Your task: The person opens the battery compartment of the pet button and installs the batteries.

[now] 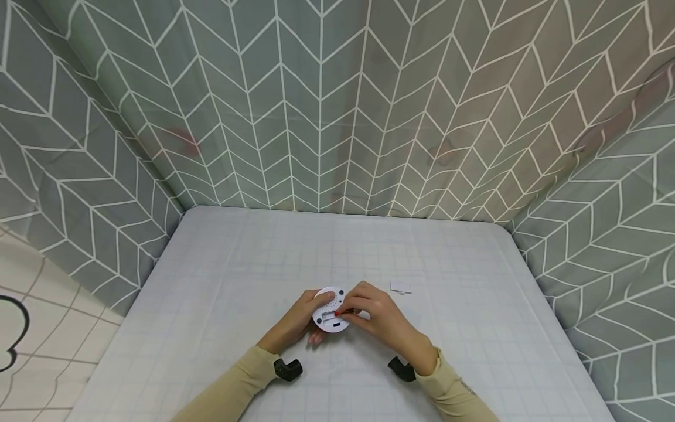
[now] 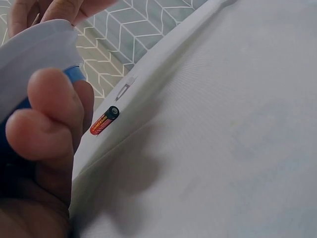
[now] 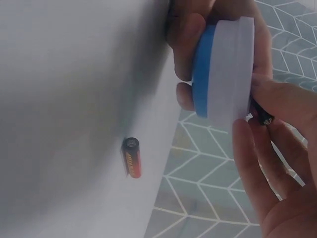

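My left hand (image 1: 302, 315) grips a round white device (image 1: 328, 307) by its edge, thumb on the upper face and fingers underneath. That face has small holes and an open battery slot; the wrist views show a blue band (image 3: 202, 74) round the other side. My right hand (image 1: 375, 310) pinches a small battery (image 3: 262, 114) between thumb and fingers, its red end at the slot in the head view and its dark end sticking out. A second battery (image 2: 105, 120), red and black, lies loose on the table; it is hidden in the head view.
A small white cover (image 1: 401, 288) lies on the table beyond my right hand. The table (image 1: 253, 252) has a pale checked cloth, and grey patterned curtains (image 1: 327, 117) hang behind it and along both sides. Each wrist wears a black strap piece (image 1: 288, 370).
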{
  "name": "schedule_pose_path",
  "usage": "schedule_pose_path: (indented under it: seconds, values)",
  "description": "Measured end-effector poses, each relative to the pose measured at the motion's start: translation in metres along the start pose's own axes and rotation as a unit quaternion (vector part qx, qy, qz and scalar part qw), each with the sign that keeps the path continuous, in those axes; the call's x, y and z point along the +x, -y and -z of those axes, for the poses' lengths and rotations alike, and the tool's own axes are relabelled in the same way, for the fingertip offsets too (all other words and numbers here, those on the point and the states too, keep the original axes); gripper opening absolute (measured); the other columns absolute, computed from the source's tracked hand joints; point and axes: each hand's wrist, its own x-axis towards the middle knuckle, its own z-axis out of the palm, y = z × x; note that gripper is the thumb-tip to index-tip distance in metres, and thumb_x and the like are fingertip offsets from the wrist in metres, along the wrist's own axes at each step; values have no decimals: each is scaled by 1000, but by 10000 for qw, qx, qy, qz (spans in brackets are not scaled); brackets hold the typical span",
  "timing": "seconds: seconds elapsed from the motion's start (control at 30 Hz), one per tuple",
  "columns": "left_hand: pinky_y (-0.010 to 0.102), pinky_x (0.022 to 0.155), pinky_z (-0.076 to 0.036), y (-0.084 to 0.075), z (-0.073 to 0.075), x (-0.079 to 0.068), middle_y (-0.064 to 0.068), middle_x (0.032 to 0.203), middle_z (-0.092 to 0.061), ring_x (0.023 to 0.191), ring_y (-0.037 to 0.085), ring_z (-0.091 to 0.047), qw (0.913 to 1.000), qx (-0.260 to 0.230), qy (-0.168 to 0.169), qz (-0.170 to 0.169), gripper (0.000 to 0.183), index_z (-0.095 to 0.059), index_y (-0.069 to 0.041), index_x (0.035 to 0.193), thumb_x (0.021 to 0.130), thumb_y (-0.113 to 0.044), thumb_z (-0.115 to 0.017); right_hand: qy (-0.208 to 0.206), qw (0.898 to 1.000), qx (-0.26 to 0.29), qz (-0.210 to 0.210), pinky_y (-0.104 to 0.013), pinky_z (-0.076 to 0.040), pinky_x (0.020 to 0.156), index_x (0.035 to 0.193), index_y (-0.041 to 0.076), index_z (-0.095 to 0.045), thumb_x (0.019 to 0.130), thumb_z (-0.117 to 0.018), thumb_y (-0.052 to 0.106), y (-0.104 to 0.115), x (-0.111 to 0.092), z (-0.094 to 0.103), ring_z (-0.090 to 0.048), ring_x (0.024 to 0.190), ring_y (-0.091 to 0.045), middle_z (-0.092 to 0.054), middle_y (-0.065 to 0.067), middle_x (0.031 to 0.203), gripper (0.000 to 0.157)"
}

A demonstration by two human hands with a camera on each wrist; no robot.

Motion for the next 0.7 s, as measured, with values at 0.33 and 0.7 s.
schedule_pose_path:
  seconds: [0.33,0.7]
  values:
    - [27,31,-45,-1,1,0,5,54,-64,34,12,-55,10000,19,-12,48,53,-66,8,97,114,-36,-42,-391,9986,54,-342,-23,-56,68,93,14,-76,78,-93,10,0,-3,-3,-63,84,-11,-66,4,94,23]
    - [29,31,-44,0,2,0,8,54,-62,34,13,-54,10000,54,-46,0,54,-67,9,99,114,-36,-42,-260,9993,65,-274,-15,-53,77,100,14,-81,82,-89,4,0,-6,-3,-65,91,-6,-72,6,98,22]
